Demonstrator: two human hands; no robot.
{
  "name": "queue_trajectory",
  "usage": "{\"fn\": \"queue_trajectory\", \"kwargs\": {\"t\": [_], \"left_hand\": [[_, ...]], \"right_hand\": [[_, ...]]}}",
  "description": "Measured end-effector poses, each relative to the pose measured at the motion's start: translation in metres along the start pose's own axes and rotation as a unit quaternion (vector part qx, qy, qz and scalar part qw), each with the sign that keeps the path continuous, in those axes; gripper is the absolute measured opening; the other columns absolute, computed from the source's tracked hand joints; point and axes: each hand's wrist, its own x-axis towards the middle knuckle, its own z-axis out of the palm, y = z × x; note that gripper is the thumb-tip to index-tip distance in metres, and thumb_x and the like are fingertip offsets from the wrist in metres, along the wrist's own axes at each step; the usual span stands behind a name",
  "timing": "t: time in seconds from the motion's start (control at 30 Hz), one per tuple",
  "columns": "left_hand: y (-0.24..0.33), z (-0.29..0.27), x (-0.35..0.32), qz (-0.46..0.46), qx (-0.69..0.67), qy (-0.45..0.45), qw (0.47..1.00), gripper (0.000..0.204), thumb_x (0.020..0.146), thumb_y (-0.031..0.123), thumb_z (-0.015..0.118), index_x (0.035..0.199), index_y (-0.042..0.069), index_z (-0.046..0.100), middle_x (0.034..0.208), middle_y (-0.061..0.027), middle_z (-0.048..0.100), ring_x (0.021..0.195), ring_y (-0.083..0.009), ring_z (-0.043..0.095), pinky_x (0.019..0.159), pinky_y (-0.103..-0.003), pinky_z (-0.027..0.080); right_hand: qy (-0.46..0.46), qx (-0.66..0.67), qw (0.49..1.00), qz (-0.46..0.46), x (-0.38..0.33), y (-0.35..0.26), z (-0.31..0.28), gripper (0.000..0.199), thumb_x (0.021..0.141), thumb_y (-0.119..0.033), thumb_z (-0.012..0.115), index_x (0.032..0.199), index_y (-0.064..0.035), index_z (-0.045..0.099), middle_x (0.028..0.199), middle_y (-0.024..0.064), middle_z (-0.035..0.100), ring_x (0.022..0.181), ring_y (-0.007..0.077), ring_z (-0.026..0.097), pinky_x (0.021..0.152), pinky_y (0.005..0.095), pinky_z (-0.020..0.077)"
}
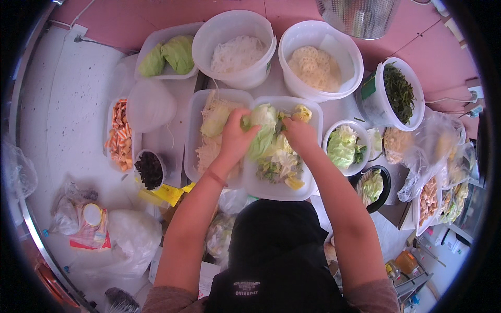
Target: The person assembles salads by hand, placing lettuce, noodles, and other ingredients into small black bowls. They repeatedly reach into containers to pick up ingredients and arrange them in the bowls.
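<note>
My left hand [237, 136] is closed round a pale green cabbage piece [262, 128], held over the right one of two white tubs. In that tub [309, 182], my right hand [301, 136] has its fingers pinched at some leafy greens [282, 116], partly hidden by the hand. Below both hands lie mixed greens [274, 169] with a yellow wedge-like piece [295, 183]. The left tub [189, 151], next to my left wrist, holds enoki mushrooms [207, 154] and more pale stalks.
Behind stand buckets of white noodles [240, 53], pale round slices [314, 68] and dark seaweed strips [399, 94]. Crab sticks [119, 135] and black fungus [149, 170] sit left. A lettuce bowl [327, 161], black bowl [387, 190] and plastic bags [428, 143] crowd the right.
</note>
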Motion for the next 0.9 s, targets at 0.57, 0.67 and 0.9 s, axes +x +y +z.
{"fn": "queue_trajectory", "kwargs": {"t": [0.57,0.67,0.9], "left_hand": [[0.008,0.026,-0.098,0.159,0.315,-0.242,0.904,0.019,0.075,0.019,0.065,0.091,0.009,0.06,0.079,-0.0101,0.061,0.068,-0.0313,0.061,0.057,-0.042,0.05],[0.001,0.04,-0.097,0.13,0.354,-0.278,0.883,0.023,0.074,0.018,0.064,0.094,0.008,0.059,0.082,-0.013,0.062,0.073,-0.0324,0.061,0.061,-0.042,0.049],[0.01,0.024,-0.085,-0.151,-0.122,-0.268,0.944,0.018,0.083,0.002,0.058,0.101,0.005,0.055,0.092,-0.0102,0.063,0.083,-0.025,0.064,0.071,-0.033,0.053]], "right_hand": [[0.0,0.932,0.311,0.187,-0.155,-0.01,-0.015,0.04,0.092,-0.037,0.05,0.124,-0.0133,0.048,0.121,0.0127,0.052,0.11,0.0285,0.049,0.098,0.045,0.0366],[-0.004,0.962,0.25,0.111,-0.163,-0.013,-0.015,0.047,0.091,-0.046,0.046,0.127,-0.0156,0.048,0.131,0.0125,0.045,0.12,0.0324,0.042,0.106,0.052,0.0264],[0.021,0.966,0.251,0.064,-0.176,-0.007,-0.03,0.054,0.09,-0.051,0.045,0.131,-0.0168,0.044,0.137,0.0127,0.04,0.129,0.0333,0.034,0.106,0.052,0.0253]]}}
